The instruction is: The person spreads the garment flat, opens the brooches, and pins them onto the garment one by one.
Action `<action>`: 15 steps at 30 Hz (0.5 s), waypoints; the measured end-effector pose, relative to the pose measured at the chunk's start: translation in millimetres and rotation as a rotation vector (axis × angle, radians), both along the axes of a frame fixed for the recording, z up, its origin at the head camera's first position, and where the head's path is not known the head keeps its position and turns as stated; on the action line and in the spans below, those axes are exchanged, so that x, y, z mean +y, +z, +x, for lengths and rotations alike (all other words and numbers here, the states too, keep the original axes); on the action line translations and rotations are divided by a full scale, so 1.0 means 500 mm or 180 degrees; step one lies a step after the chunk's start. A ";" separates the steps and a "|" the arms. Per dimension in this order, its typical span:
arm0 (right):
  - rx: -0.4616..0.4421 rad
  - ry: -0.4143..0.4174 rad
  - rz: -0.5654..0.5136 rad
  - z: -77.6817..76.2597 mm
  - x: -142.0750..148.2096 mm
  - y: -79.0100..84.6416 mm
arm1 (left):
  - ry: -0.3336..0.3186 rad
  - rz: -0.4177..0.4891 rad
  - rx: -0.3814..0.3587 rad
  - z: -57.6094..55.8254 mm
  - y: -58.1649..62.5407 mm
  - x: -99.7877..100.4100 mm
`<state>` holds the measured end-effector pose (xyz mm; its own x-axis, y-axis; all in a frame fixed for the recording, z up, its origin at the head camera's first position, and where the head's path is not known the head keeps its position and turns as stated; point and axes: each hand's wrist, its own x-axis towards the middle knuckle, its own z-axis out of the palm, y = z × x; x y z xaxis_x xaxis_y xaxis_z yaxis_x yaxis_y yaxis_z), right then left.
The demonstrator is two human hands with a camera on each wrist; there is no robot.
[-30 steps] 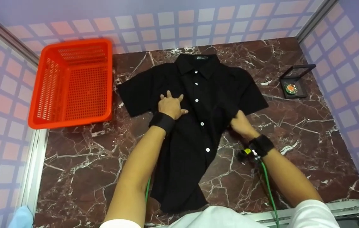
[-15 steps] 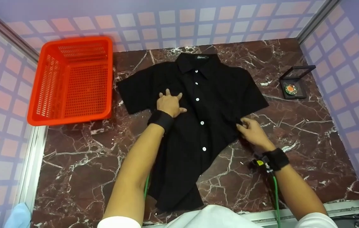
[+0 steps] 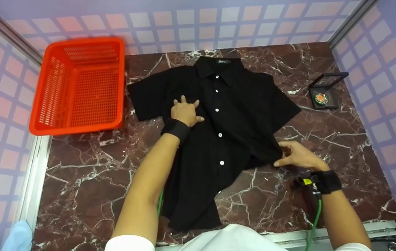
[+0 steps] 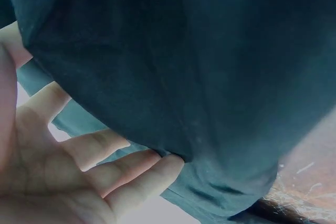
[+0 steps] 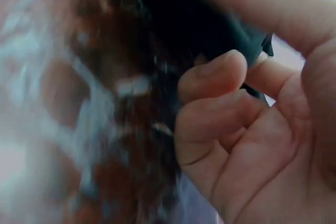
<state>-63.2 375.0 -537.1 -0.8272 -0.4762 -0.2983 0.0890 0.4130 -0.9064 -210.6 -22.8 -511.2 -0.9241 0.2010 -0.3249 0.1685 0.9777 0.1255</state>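
Note:
A black short-sleeved shirt (image 3: pixel 215 125) with white buttons lies spread on the marble-patterned table, collar toward the back wall. My left hand (image 3: pixel 185 112) rests on the shirt's left chest with its fingers spread. In the left wrist view, the fingers (image 4: pixel 118 169) lie against dark fabric (image 4: pixel 157 66). At the shirt's right side edge, my right hand (image 3: pixel 297 154) pinches the cloth. The right wrist view has curled fingers (image 5: pixel 210 108) close to the dark cloth (image 5: pixel 184 19), partly blurred. The lower right part of the shirt is bunched, its hem slanting toward the lower left.
A red plastic basket (image 3: pixel 121 90) stands at the back left. On the right sits an open black display case (image 3: pixel 330 101) holding a round green and orange piece (image 3: pixel 321 98). A green cable (image 3: pixel 314 223) trails from the right wrist. Patterned walls enclose the table's back and sides.
My right hand has moved right and toward the front, drawing the shirt's right side outward with it. The left hand has stayed nearly in place on the shirt.

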 end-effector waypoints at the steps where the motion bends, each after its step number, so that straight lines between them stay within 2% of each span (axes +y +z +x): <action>1: 0.0062 -0.0006 0.0007 0.005 0.005 -0.001 | -0.0003 -0.0013 0.0004 0.000 0.000 0.001; 9: 0.0517 -0.0323 -0.0377 0.032 0.026 -0.006 | -0.0008 -0.0051 -0.0012 0.004 0.003 0.005; 12: 0.0386 -0.0408 -0.0617 0.046 0.039 -0.003 | -0.0030 -0.0041 0.0011 0.005 0.004 0.004; 15: 0.0099 -0.0456 -0.0984 0.059 0.044 -0.005 | -0.0040 -0.0070 0.0036 0.006 0.006 0.003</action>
<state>-33.7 396.9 -539.4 -0.8987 -0.4184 -0.1316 0.0967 0.1035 -0.9899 -207.6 -21.2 -508.4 -0.9252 0.2054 -0.3191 0.1819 0.9780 0.1020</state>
